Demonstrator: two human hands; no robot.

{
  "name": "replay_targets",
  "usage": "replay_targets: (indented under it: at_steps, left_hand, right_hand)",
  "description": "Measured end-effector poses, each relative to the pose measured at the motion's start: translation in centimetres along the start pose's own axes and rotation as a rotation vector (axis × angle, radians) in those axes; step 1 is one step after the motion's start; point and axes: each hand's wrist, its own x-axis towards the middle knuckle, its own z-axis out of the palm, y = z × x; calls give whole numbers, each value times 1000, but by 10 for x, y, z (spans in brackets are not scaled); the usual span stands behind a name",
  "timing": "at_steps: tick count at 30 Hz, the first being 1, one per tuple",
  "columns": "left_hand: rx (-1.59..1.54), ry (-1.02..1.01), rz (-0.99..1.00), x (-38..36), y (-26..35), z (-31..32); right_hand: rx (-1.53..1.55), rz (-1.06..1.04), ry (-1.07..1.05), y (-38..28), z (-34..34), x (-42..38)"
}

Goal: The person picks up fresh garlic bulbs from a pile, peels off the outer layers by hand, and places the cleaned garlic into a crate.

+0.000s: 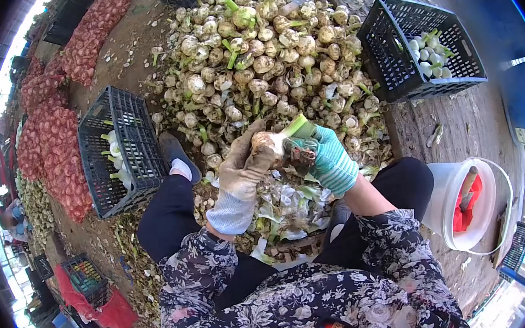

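My left hand (238,176), in a soiled whitish glove, is closed around a garlic bulb (267,144) with a cut green stalk pointing up to the right. My right hand (333,162), in a green striped glove, is closed on a small dark cutting tool (301,154), held against the bulb's side below the stalk. The tool's exact kind is partly hidden by the fingers. Just beyond both hands lies a big heap of untrimmed garlic bulbs (265,62). Pale peelings (288,202) cover the ground beneath them.
A black crate (390,44) at the upper right holds white peeled bulbs; another crate (94,155) with similar bulbs stands at left. A white bucket (440,200) holding a red cloth and a handled tool is at right. Full red mesh sacks (53,152) lie at far left.
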Motion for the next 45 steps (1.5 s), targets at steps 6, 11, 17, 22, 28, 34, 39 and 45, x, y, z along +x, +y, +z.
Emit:
replay_targets:
  at_steps: [6,11,17,22,28,34,39,45]
  left_hand:
    - [-518,78,-239,-4,18,11]
    - [-374,-26,-162,2,11,3]
    - [-378,-166,-417,-7,32,7]
    - [287,136,7,-1,5,10]
    - [5,-124,-255,-11,28,10]
    - [-259,-321,-414,-14,36,8]
    - [-196,-237,-303,-9,29,-6]
    - [173,-149,-189,-1,22,-24]
  right_hand:
    - [-100,-196,86,21,-2,4]
    - [-225,-325,73,22,6,2]
    - [48,-186,-39,8,-2,-5]
    - [-193,-288,67,12,-6,-2]
    - [355,98,106,6,-13,-5]
    - [451,36,160,9,-43,19]
    - [99,256,257,22,-24,16]
    - [-1405,-142,-396,46,-25,-5]
